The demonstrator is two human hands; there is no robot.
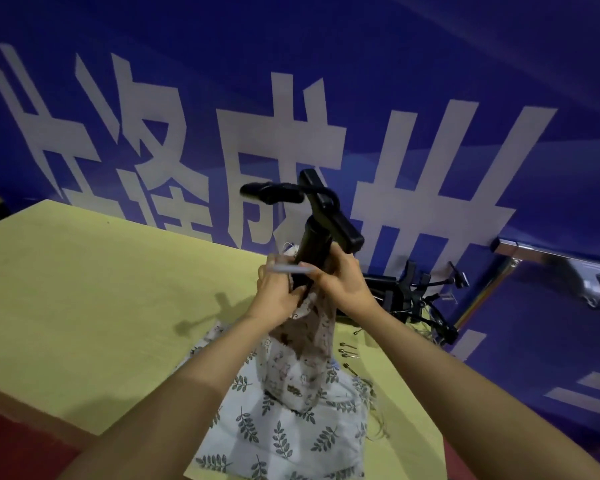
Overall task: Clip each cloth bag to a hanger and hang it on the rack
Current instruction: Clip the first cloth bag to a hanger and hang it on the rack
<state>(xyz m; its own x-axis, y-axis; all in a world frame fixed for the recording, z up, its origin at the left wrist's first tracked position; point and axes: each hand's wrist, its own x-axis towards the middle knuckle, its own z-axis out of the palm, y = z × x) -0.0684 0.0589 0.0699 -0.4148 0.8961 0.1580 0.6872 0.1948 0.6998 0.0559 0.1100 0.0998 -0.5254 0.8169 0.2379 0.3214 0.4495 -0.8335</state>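
Here both hands are raised above the yellow table [84, 289], working at the top of a brown-patterned cloth bag [305, 344] that hangs down from them, its bottom resting on a leaf-print cloth [291, 431] spread on the tabletop. The left hand [278, 292] is closed on the bag's upper edge; the right hand [340, 282] is wrapped around the lower body of a black hanger [321, 216] held upright — hook end up, fabric bunched at its base. A pale thin thing lies across the left fingers; blurred, cannot tell what it is. Judged step: getting the bag's edge into the hanger's clip, not yet hung. Risks: the fabric is bunched, so the clip may bite only one layer or a fold and the bag could slip free once lifted; the drooping bag could also drag the leaf-print cloth. A tangle of spare hangers [416, 299] sits just beside the right forearm, and small metal pins [347, 349] lie near it — a swing to the right could snag or scatter them. Open room is to the left, bare tabletop; the blue banner wall [187, 116] is close behind. No rack clearly identifiable here.
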